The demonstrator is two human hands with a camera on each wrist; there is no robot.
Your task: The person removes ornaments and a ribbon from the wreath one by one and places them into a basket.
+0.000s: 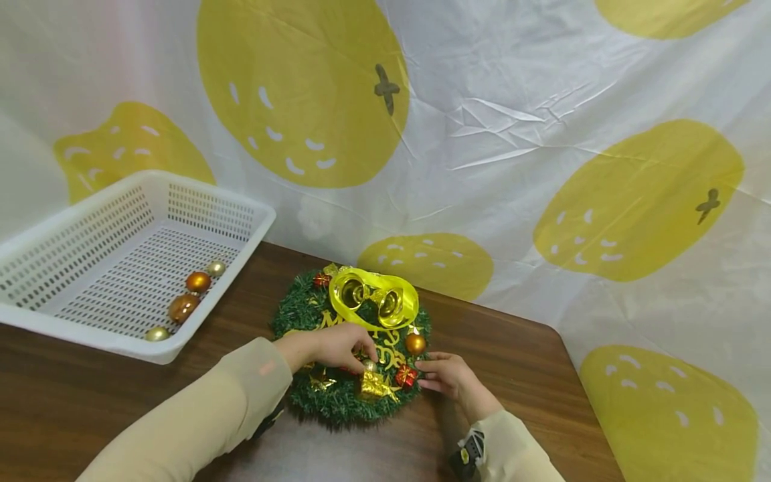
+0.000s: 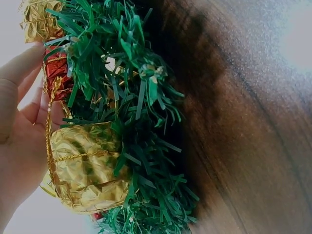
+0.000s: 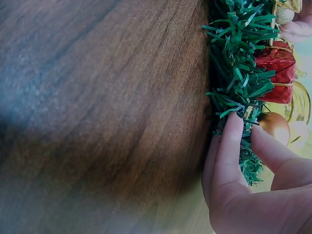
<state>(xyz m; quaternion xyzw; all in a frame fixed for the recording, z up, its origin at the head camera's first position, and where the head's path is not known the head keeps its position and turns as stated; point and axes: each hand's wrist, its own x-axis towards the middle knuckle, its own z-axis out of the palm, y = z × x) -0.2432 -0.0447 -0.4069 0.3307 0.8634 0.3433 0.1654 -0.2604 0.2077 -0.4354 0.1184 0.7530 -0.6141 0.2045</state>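
Head view: Green tinsel wreath (image 1: 337,410) lies on the brown table (image 1: 500,348), just below the centre of the frame. Left hand (image 1: 337,345) enters from the lower left and reaches over the wreath; fingers curled, thumb and fingertips pinching a small gold ball (image 1: 370,366) just above a gold gift box (image 1: 371,385). Right hand (image 1: 448,376) is at the wreath's right edge, beside a red gift box (image 1: 406,375); an orange ball (image 1: 415,343) sits just above that. Two gold bells (image 1: 390,306) and a yellow ribbon (image 1: 411,291) lie across the wreath's upper part, gold lettering (image 1: 388,349) below them. White basket (image 1: 90,338) at left of frame contains four loose balls (image 1: 183,308) along its right side. Lemon-print cloth (image 1: 482,67) fills the background.

Left wrist view: Left hand at the left edge, fingertips close to a red parcel (image 2: 56,70); the pinch is not visible from here. Corded gold parcel (image 2: 87,163) at lower left, against the tinsel; bare table at right.

Right wrist view: Right hand at lower right; thumb and fingers pinch the wreath's tinsel edge, near the orange ball. Red gift box at upper right.
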